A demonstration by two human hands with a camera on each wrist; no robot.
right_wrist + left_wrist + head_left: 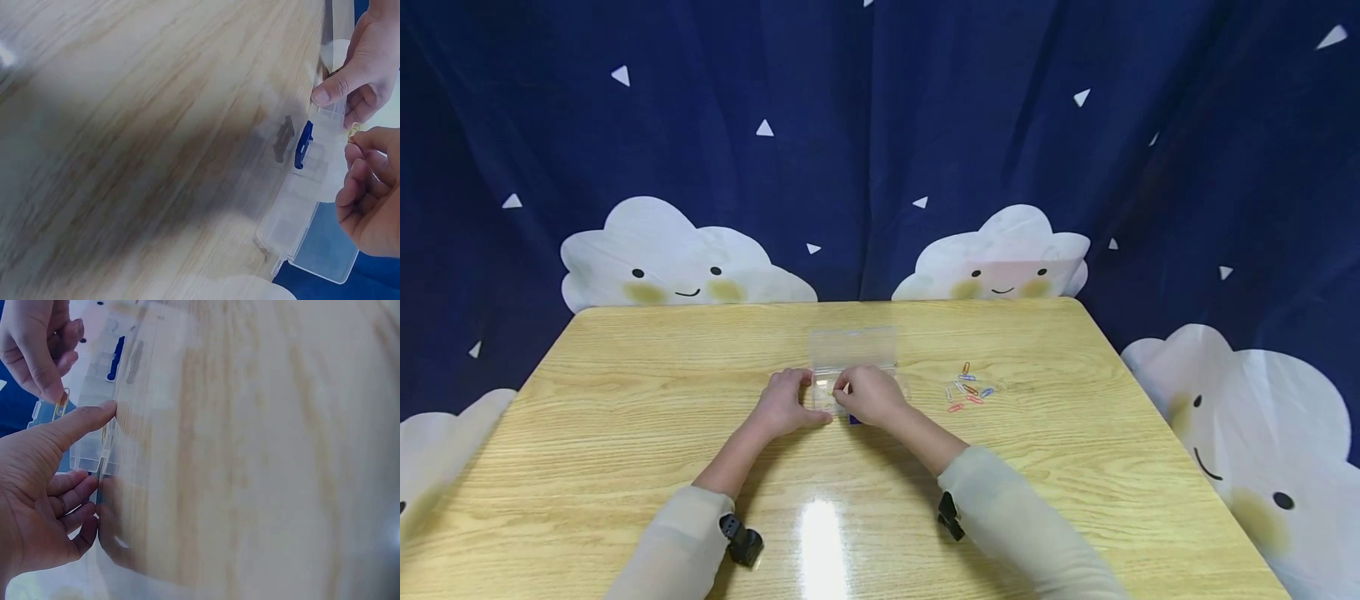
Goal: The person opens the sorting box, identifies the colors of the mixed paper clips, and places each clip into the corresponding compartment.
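I find the right hand (871, 395) pinching 1 yellow paper clip (354, 131) between thumb and forefinger, the remaining fingers curled in toward the palm. The clip hangs just above the open clear plastic box (853, 367), over its compartments. In the left wrist view the same clip (61, 404) shows at the tip of the right thumb, close to the box's near wall.

The left hand (786, 404) steadies the box from its left end: the thumb (81, 422) lies straight and presses against the box's edge, while the other fingers are loosely bent beside it and clasp nothing that I can make out.

The box sits near the middle of the wooden table (625, 417), lid laid back toward the far edge. A blue latch (302, 145) is on its front wall.

A loose scatter of coloured paper clips (967, 389) lies on the table to the right of the box, apart from it. Behind the table hangs a dark blue curtain (880, 142) printed with clouds.
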